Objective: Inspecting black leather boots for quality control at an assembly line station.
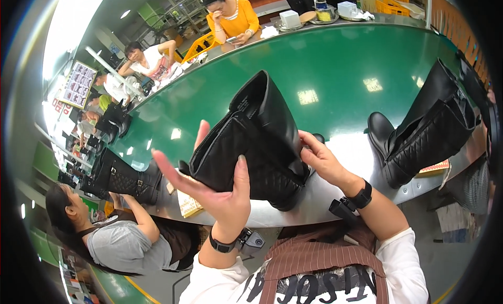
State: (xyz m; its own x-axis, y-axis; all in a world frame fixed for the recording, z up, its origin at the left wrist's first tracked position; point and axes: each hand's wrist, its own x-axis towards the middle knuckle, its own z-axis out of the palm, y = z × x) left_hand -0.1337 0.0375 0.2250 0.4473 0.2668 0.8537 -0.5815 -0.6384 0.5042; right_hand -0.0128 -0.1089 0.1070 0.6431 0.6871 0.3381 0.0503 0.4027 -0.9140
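A black tall boot (pixel 272 141) with a quilted panel leans in front of me at the counter's near edge, its wide shaft opening toward the upper left. My left hand (pixel 220 194) is open at the shaft's left side. Its fingers are stretched out and spread, the thumb lying in front of the quilted part. On the other side, my right hand (pixel 327 160) has its thumb and index finger bent against the boot's right edge. What lies between those fingertips is partly hidden. The boot's foot end is mostly out of sight.
More black tall boots (pixel 429 131) stand at right, and another pair (pixel 126 175) at left by a co-worker in grey (pixel 126 241). A green belt (pixel 335 68) curves past a metal ledge (pixel 346 189). A patterned card (pixel 188 202) lies beside my left hand. People sit across the belt.
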